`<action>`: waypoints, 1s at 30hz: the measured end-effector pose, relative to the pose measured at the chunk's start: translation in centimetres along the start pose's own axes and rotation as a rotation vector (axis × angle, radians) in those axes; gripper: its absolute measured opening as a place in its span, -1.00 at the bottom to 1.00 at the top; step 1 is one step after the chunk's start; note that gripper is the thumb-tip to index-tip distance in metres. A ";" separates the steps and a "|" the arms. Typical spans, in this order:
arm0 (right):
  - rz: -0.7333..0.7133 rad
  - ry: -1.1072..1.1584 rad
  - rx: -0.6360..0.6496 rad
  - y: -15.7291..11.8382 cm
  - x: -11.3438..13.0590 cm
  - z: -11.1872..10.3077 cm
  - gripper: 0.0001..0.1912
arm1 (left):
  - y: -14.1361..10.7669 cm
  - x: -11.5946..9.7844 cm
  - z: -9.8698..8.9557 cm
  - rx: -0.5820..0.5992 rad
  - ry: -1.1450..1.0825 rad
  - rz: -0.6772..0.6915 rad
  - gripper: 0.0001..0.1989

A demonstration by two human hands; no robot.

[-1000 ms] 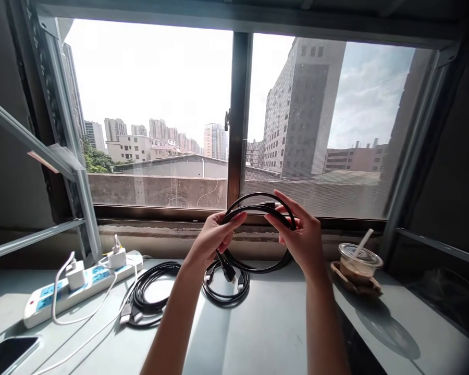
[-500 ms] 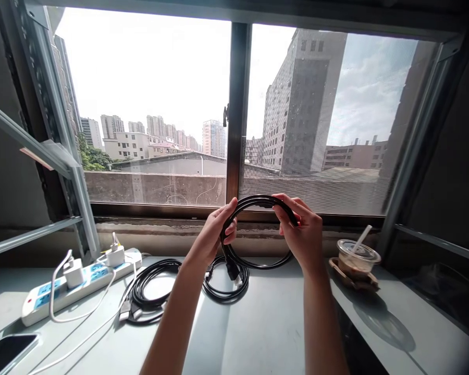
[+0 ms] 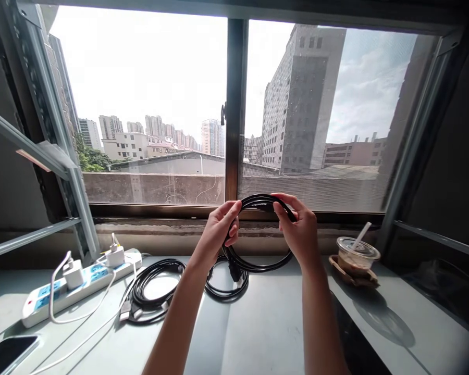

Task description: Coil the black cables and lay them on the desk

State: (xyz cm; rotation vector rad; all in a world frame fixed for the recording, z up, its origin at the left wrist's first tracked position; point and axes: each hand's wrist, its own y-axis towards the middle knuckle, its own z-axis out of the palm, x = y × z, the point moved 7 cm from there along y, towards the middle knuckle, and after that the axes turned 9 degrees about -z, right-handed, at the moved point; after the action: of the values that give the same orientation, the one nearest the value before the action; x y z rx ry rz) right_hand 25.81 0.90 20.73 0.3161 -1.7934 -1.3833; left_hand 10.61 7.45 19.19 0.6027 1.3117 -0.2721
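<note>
A coiled black cable hangs upright between my two hands, above the back part of the table. My left hand is closed on the coil's left side, thumb at the upper left. On the upper right, my right hand grips the loop between thumb and fingers. A black connector dangles at the coil's lower left. Behind and below it, a smaller coiled cable lies on the table. Left of my left forearm rests a larger black coil with its plugs at the near side.
A white power strip with two chargers and white cords lies at the left, a phone nearer. At the right, a lidded cup with a straw stands in a brown holder. The table meets a window wall; metal frame posts flank it.
My hands have drawn slightly closer together on the coil. The left thumb has shifted a little right along its upper left side.
</note>
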 end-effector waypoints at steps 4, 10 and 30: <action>0.027 0.023 0.006 -0.1 0.0 0.0 -0.68 | -0.1 0.0 -0.2 -0.047 0.065 0.005 -0.64; 0.026 0.022 0.019 0.0 -0.2 0.1 -0.68 | 0.0 0.1 -0.3 -0.067 0.095 0.008 -0.62; 0.242 0.324 0.086 -0.6 -1.0 0.0 -0.58 | 0.0 0.8 0.8 0.010 0.156 -0.044 -0.56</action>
State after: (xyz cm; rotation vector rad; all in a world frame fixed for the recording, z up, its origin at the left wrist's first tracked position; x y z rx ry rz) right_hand 26.27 1.32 19.77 0.3360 -1.5659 -1.0241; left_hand 11.47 7.15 18.57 0.6133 1.4757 -0.2719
